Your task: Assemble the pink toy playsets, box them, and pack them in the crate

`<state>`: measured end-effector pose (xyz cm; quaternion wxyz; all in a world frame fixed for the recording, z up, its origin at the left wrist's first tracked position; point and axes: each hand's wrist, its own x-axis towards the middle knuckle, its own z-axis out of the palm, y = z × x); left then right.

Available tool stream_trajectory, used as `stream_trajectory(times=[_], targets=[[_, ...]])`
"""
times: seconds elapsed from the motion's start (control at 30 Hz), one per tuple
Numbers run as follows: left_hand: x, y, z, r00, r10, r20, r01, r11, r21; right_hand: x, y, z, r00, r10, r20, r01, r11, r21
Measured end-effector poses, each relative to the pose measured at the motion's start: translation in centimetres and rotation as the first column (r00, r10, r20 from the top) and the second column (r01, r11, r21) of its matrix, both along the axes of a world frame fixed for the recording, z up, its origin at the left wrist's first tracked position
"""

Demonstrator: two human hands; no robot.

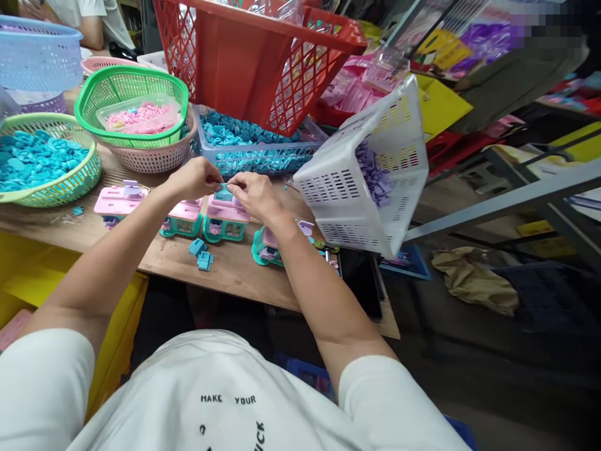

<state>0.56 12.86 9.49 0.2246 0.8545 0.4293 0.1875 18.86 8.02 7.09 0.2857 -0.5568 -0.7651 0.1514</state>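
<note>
My left hand (201,177) and my right hand (256,193) meet with pinched fingers at a small blue plastic piece (223,194) on top of a pink and teal toy unit (228,216). To its left stands a similar toy unit (185,219), partly behind my left forearm. Farther left is another pink toy unit (119,200) with a raised lilac part on top. One more toy unit (266,247) sits partly hidden by my right forearm. In front of the row lie a few loose blue plastic pieces (203,255).
A red basket (235,69) of clear packaging overhangs a tray of blue parts (263,156). The white basket (338,194), tilted at right, holds lilac parts. At left stand a green basket (131,78) and a yellow-green basket (89,178). A dark tablet-like object (360,282) lies near the table's right end.
</note>
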Motion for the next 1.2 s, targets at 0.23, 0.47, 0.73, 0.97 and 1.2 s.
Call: stream_trajectory(times=[0.23, 0.47, 0.73, 0.97, 1.2], targets=[[-0.2, 3.5, -1.0, 0.989, -0.144, -0.021, 0.144, 0.990, -0.016, -0.1, 1.3, -0.4, 0.989, -0.061, 0.138, 0.059, 0.998, 0.016], [0.2, 2.5, -0.5, 0.998, -0.041, -0.040, 0.033, 0.980, -0.196, -0.3, 1.1, -0.3, 0.983, -0.052, 0.174, 0.063, 0.996, -0.063], [0.1, 3.6, -2.1, 0.983, -0.182, 0.020, 0.183, 0.964, -0.192, 0.4, 0.7, -0.2, 0.986, -0.003, 0.164, 0.023, 0.993, -0.120], [0.5, 2.8, -1.3, 0.993, -0.068, -0.100, 0.058, 0.994, -0.097, 0.0, 0.9, -1.0, 0.980, -0.041, 0.194, 0.051, 0.998, -0.046], [0.2, 0.5, -2.4, 0.981, -0.066, -0.180, 0.099, 0.978, 0.182, 0.0, -0.5, -2.2, 0.964, -0.039, 0.262, 0.010, 0.994, 0.110]])
